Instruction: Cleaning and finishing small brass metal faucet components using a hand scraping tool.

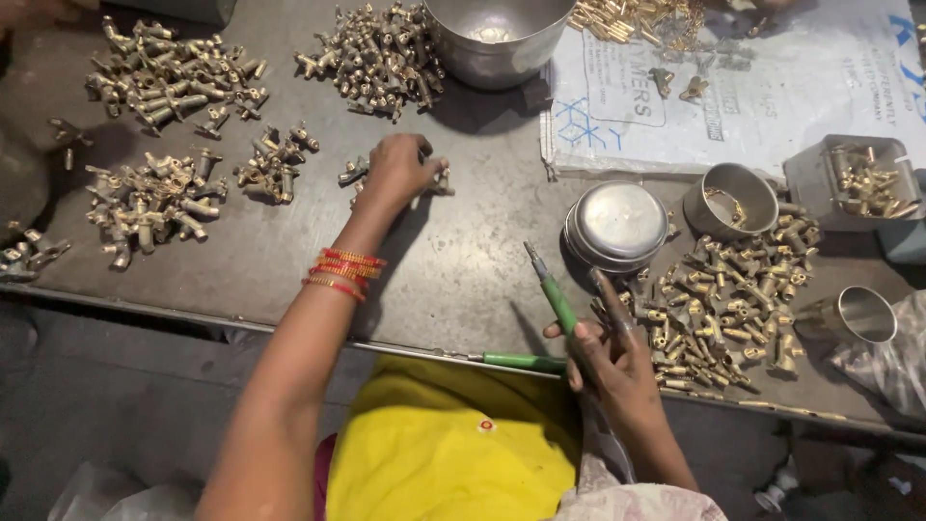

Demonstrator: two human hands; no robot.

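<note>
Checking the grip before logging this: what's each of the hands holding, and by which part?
Right hand holds a green-handled screwdriver by the lower handle, tip up. Left hand closes on a small brass fitting on the table; exact hold hidden.

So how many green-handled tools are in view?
2: one green-handled screwdriver in the right hand, one green-handled tool lying at the table edge beside it.

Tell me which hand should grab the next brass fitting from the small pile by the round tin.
Likely the left hand: it holds only a fitting. The right hand is beside that pile, by the tin, but grips a green screwdriver.
</note>
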